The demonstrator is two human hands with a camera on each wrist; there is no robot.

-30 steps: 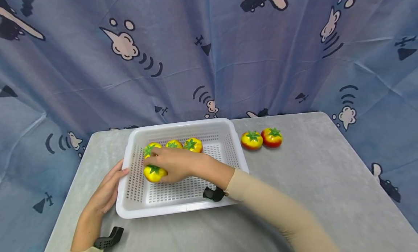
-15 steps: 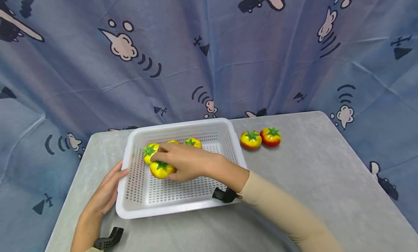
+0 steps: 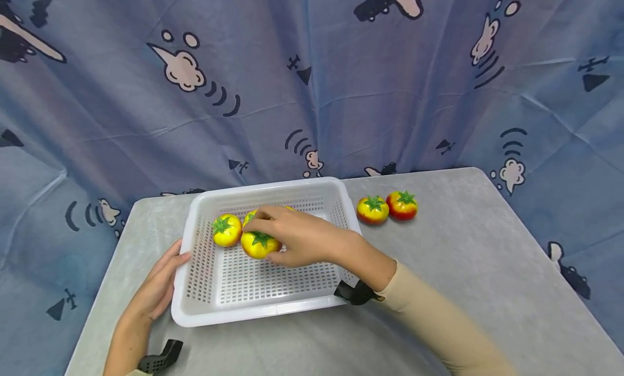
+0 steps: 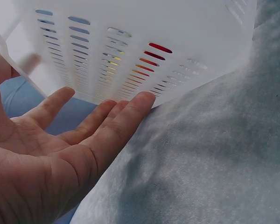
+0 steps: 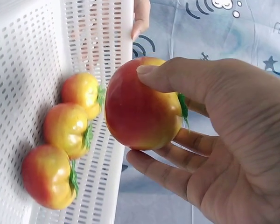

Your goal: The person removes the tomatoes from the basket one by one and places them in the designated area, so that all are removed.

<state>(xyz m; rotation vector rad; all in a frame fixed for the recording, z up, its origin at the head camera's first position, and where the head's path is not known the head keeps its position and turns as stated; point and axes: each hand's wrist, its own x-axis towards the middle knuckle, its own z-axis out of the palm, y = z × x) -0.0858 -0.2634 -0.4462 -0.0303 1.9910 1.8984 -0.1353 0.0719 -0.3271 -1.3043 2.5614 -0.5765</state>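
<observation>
The left hand (image 3: 158,284) pinches the nine o'clock edge of a white, rectangular, perforated plastic basket (image 3: 263,311). Inside lies a round, glossy, green-crowned yellow tomato (image 3: 227,232); at its four o'clock, a smooth red-and-yellow tomato (image 3: 257,248) sits at nine o'clock from the right hand (image 3: 304,235), which clamps it. Two reddish tomatoes (image 3: 372,212) rest on the mottled grey tabletop (image 3: 463,262) at that hand's two o'clock

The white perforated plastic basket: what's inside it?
Three round, red-and-yellow, green-topped fruits, in a row. The right hand holds a fourth fruit over the basket. In the head view, that hand hides parts of the row.
</observation>
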